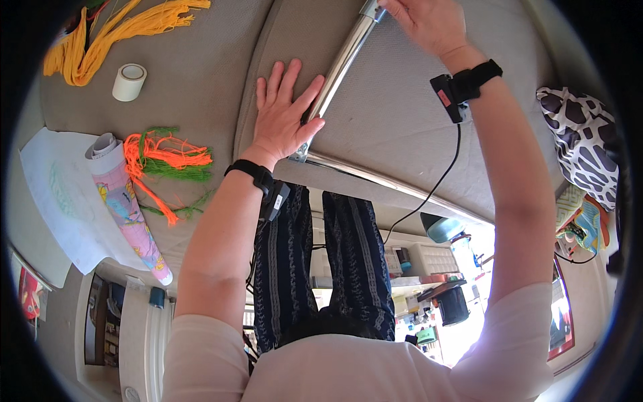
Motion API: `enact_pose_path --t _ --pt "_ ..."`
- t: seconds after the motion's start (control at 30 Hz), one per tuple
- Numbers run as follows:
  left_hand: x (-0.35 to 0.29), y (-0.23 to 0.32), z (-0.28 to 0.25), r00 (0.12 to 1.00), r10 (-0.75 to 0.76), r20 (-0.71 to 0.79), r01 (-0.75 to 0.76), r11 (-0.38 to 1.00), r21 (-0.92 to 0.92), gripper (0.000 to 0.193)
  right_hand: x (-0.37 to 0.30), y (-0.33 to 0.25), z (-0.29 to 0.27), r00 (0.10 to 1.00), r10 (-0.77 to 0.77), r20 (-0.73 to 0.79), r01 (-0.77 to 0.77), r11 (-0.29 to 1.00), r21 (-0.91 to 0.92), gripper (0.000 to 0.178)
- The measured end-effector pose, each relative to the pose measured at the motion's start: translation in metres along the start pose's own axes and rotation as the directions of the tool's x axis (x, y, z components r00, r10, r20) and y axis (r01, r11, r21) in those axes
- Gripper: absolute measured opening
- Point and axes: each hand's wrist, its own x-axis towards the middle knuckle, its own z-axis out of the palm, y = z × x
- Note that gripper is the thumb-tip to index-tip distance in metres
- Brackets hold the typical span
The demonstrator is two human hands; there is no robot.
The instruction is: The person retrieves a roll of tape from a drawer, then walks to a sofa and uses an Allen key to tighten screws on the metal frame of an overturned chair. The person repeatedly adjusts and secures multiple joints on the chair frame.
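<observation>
Steadying a chrome tube (341,63) on the grey cushion (402,114): left hand (281,114) lies flat, fingers spread, against its lower end, right hand (429,23) pinches the top end. Looks like mid-positioning; next prob needs both ends kept aligned w/ the cushion edge.

Beige cushion (201,74) under tape, threads

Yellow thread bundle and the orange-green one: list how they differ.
The yellow thread bundle is one colour; the orange-green bundle mixes orange and green strands. The yellow thread bundle lies at the far left corner, beyond the tape roll; the orange-green bundle lies against the rolled pink paper, nearer the left hand. Both are loose and untouched.
</observation>
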Motion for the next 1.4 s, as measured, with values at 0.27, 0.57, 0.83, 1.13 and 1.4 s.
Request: enact_pose_path --t 0.27,0.57,0.83,1.13,1.4 --pt "0.008 0.016 -0.019 0.999 -0.041 0.022 0.041 0.999 0.008 0.062 0.005 -0.002 0.010 0.999 0.036 -0.035 -0.038 0.997 -0.061 0.031" --pt "0.074 0.056 0.006 0.966 -0.196 -0.171 0.218 0.968 0.121 0.071 0.012 -0.069 0.021 0.677 0.650 -0.346 -0.645 0.750 0.146 0.024" --pt "0.070 0.049 0.008 0.965 -0.121 -0.231 0.150 0.982 0.116 0.070 0.010 -0.045 0.032 0.824 0.360 -0.438 -0.351 0.931 0.103 0.020" --pt "0.070 0.048 0.007 0.966 -0.117 -0.231 0.145 0.983 0.111 0.069 0.011 -0.021 0.021 0.907 0.049 -0.419 -0.021 0.997 0.071 0.019" --pt "0.070 0.049 0.007 0.968 -0.141 -0.209 0.169 0.978 0.125 0.068 -0.003 -0.023 0.011 0.983 0.147 -0.107 -0.152 0.987 -0.044 0.018"
